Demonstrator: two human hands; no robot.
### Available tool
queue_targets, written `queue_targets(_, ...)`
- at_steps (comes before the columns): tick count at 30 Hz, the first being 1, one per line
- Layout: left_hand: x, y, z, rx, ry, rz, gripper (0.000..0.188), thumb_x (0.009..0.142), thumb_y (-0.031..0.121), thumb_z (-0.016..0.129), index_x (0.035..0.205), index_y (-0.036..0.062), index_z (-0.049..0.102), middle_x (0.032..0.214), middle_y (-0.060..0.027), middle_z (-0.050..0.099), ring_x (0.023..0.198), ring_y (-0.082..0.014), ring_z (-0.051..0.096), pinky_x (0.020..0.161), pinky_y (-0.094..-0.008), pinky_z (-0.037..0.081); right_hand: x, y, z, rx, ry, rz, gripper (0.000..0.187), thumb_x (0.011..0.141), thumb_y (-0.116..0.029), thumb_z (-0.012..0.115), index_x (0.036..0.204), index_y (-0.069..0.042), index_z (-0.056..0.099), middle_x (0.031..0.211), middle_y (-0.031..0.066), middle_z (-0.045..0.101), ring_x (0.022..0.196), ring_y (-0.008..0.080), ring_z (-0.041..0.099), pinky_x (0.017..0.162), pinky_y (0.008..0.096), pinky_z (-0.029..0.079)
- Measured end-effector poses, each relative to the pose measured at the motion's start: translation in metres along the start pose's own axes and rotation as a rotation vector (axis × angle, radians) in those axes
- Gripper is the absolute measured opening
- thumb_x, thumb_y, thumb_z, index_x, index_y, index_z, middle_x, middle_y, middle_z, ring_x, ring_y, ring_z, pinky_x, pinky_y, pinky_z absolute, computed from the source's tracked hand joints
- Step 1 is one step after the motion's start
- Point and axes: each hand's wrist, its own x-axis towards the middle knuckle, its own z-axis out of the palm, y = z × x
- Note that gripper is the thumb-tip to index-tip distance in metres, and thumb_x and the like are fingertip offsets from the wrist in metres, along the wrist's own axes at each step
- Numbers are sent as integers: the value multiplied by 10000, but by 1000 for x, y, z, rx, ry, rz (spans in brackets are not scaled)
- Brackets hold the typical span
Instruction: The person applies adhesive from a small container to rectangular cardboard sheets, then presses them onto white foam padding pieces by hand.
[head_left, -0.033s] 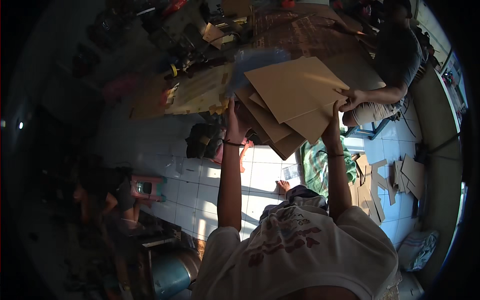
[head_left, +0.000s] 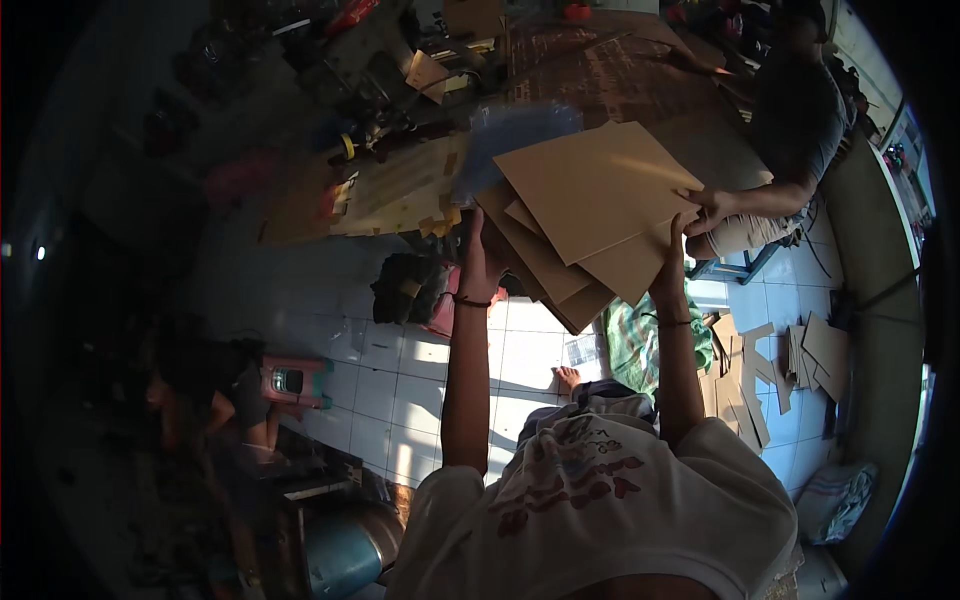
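Between my two hands is a loose, fanned stack of brown cardboard sheets point(head_left: 590, 190). My left hand point(head_left: 483, 258) grips its left side, with the fingers partly hidden behind the sheets. On the right side, my right hand point(head_left: 671, 270) is closed on the lower sheets' edge. A co-worker's hand point(head_left: 710, 208) touches the right corner of the top sheet, just above my right fingers. Blue translucent plastic point(head_left: 520, 130) lies beyond the stack on the work table point(head_left: 600, 70).
A seated co-worker point(head_left: 800, 130) is at the far right. Cardboard pieces point(head_left: 740, 380) and green cloth point(head_left: 640, 335) lie on the tiled floor. At left are a pink-and-green stool point(head_left: 295, 383) and another person point(head_left: 235, 390). A metal drum point(head_left: 345, 550) stands at lower left.
The cardboard stack and both my hands have shifted slightly toward me, my left hand also a little to the right. The co-worker's hand has moved slightly the same way, still at the sheet's corner.
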Motion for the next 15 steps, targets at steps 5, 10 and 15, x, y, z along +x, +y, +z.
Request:
queue_targets(5, -6, -40, 25, 139, 333, 368, 921, 765, 237, 857, 1458, 51, 279, 1374, -112, 449, 1252, -245, 462, 998, -383, 458, 10, 4, -5, -211, 139, 106, 560, 975, -309, 625, 1364, 42, 425, 1272, 157, 565, 1141, 229, 601, 960, 345, 511)
queue_targets(10, -4, -29, -1, -69, 143, 158, 654, 822, 190, 804, 1360, 41, 462, 1303, -75, 563, 1136, -189, 593, 949, -359, 524, 14, 34, 1, -250, 186, 24, 502, 931, -204, 683, 1297, 68, 472, 1211, 139, 594, 1074, 200, 622, 923, 324, 518)
queue_targets(15, -21, -54, -30, -96, 156, 222, 698, 817, 182, 813, 1386, 54, 428, 1315, -63, 560, 1174, -194, 569, 986, -370, 500, 1, 37, 14, -310, 106, 43, 506, 910, -172, 702, 1293, 62, 468, 1225, 144, 583, 1092, 199, 614, 925, 332, 523)
